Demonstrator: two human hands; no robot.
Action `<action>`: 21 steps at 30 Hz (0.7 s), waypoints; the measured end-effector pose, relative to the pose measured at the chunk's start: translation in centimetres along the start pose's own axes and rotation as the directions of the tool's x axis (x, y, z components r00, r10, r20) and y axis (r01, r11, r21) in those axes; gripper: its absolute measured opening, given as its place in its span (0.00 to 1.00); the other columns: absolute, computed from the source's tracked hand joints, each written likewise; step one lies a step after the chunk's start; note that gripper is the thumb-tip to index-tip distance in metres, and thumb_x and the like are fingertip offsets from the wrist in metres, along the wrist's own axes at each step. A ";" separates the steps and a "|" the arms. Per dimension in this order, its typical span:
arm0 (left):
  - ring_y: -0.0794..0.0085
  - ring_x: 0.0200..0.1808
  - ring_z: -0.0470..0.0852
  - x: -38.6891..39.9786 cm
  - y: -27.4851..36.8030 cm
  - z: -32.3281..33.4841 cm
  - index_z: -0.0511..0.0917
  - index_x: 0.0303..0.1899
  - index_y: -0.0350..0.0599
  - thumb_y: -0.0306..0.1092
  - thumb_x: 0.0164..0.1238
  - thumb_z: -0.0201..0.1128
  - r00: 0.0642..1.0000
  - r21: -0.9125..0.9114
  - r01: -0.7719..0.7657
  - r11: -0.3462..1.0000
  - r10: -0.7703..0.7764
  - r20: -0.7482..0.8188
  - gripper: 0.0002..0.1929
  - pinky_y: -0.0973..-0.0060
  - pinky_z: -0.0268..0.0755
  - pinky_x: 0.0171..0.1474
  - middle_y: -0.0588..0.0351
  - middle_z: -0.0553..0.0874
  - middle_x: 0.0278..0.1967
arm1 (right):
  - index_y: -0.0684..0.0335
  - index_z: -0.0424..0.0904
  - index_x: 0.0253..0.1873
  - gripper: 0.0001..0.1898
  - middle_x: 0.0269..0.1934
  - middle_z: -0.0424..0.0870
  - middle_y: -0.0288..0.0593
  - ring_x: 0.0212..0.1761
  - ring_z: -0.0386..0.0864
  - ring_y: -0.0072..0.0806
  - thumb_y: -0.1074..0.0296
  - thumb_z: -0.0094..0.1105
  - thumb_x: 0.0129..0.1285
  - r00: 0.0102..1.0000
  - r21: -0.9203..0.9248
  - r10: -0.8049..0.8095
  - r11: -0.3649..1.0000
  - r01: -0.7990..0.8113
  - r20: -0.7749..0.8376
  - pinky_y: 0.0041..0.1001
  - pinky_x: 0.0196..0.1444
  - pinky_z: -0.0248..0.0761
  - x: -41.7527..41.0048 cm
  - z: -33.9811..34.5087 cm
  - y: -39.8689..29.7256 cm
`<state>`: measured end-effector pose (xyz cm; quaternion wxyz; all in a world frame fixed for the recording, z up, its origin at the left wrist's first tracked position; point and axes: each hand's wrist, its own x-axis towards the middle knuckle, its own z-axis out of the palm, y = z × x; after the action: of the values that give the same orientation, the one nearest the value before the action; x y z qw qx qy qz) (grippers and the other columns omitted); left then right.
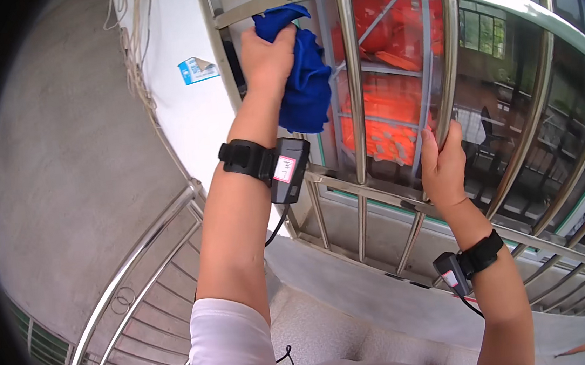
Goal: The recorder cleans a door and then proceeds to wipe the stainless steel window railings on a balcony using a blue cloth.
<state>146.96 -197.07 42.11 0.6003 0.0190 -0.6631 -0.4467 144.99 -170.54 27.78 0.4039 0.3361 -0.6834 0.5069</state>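
A blue cloth [305, 83] hangs from my left hand [270, 58], which grips it near the upper left corner of a stainless steel window grille [352, 87]. The cloth lies near the grille's top rail and covers part of the left frame. Lower and to the right, my right hand [445, 165] is closed around one of the upright steel bars [449, 62]. Both wrists carry a black strap with a small black device and a cable.
Behind the grille, glass [505, 88] shows red-orange items on a metal rack [390, 70]. A curved steel railing [117, 278] stands at lower left. Loose cables [136, 65] run down the white wall [185, 113], which bears a torn sticker [198, 70]. Below lies a tiled floor [317, 333].
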 end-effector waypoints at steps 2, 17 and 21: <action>0.62 0.40 0.82 0.3 -0.5 0.1 0.74 0.42 0.29 0.42 0.45 0.68 0.998 0.065 -0.056 0.996 0.057 -0.007 0.26 0.72 0.72 0.46 0.44 0.83 0.37 | 0.66 0.62 0.47 0.12 0.27 0.79 0.52 0.29 0.80 0.46 0.67 0.51 0.64 0.999 0.016 0.041 0.999 -0.042 0.006 0.34 0.30 0.71 0.2 0.1 0.1; 0.50 0.43 0.79 -16.0 -8.4 -2.3 0.64 0.52 0.38 0.30 0.43 0.65 0.990 0.280 0.013 0.960 -0.051 0.129 0.30 0.66 0.71 0.48 0.40 0.79 0.39 | 0.65 0.67 0.44 0.09 0.24 0.74 0.43 0.23 0.71 0.27 0.67 0.52 0.64 0.993 0.105 0.103 0.990 -0.096 -0.063 0.25 0.29 0.67 0.1 0.6 0.6; 0.48 0.44 0.76 -16.1 -8.3 -2.8 0.64 0.53 0.36 0.28 0.43 0.64 0.987 0.301 -0.092 0.949 0.047 0.154 0.30 0.65 0.69 0.50 0.40 0.75 0.41 | 0.65 0.66 0.44 0.10 0.25 0.76 0.44 0.24 0.75 0.28 0.67 0.52 0.64 0.996 0.067 0.071 0.995 -0.067 -0.061 0.25 0.30 0.68 0.2 0.3 0.2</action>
<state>149.46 -194.62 24.11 0.5558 0.0565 -0.7665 -0.3168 144.67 -170.80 27.78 0.3963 0.3090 -0.6648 0.5528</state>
